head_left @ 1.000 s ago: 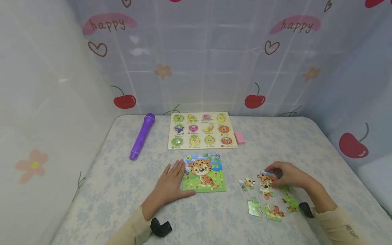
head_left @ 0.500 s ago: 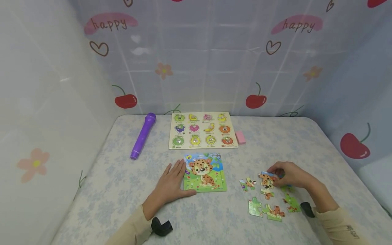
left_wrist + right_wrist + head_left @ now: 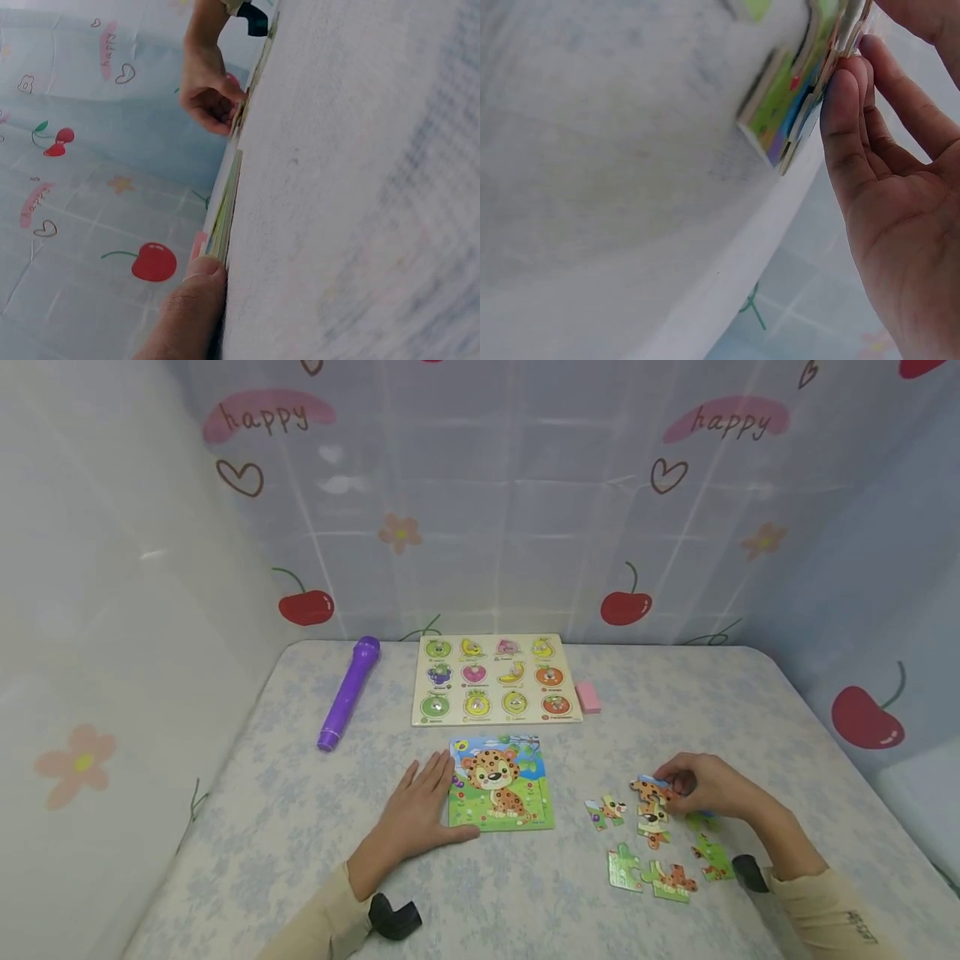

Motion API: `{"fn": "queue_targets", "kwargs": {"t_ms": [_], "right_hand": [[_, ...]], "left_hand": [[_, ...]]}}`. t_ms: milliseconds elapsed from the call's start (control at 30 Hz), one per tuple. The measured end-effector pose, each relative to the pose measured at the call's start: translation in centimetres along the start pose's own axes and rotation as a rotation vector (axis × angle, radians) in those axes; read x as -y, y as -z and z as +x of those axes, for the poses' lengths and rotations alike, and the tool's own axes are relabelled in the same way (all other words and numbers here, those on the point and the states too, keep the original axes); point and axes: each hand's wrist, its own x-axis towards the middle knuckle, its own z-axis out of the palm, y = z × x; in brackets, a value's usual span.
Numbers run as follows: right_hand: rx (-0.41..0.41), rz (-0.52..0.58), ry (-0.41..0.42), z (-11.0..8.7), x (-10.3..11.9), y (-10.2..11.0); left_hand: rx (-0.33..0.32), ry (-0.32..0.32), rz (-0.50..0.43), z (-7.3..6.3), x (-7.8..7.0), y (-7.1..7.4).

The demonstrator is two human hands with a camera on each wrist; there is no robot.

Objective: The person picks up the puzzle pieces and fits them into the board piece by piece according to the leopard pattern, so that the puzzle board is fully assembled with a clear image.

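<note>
My left hand [image 3: 417,810] lies with its fingers straight along the left edge of a square leopard picture board [image 3: 499,783], its thumb at the near corner. In the left wrist view the thumb [image 3: 191,300] touches the board's edge [image 3: 223,217]. On the right, my right hand [image 3: 708,789] pinches a spotted jigsaw puzzle piece [image 3: 647,788] with some blue along its top. That piece overlaps a leopard-face puzzle piece [image 3: 652,814]. In the right wrist view, fingers [image 3: 841,112] are at the edge of the stacked pieces [image 3: 776,112].
Several loose puzzle pieces lie around the right hand, among them a green one [image 3: 622,867], a paw piece [image 3: 672,882] and a piece with purple [image 3: 606,810]. Farther back are a fruit peg board [image 3: 491,717], a pink block [image 3: 588,697] and a purple toy microphone [image 3: 348,695].
The spotted puzzle piece in my right hand has shifted slightly away from the body, over the leopard-face piece. My left hand has stayed at the board.
</note>
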Motion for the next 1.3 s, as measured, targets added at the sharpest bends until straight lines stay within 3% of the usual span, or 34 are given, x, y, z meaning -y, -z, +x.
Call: {"fn": "queue_targets", "kwargs": {"t_ms": [400, 1300], "right_hand": [[-0.051, -0.092, 0.027, 0.3, 1.6, 0.9], [-0.080, -0.110, 0.037, 1.1, 2.2, 0.0]], "left_hand": [[-0.004, 0.008, 0.010, 0.0, 0.1, -0.1], [0.003, 0.005, 0.004, 0.0, 0.0, 0.0]]}}
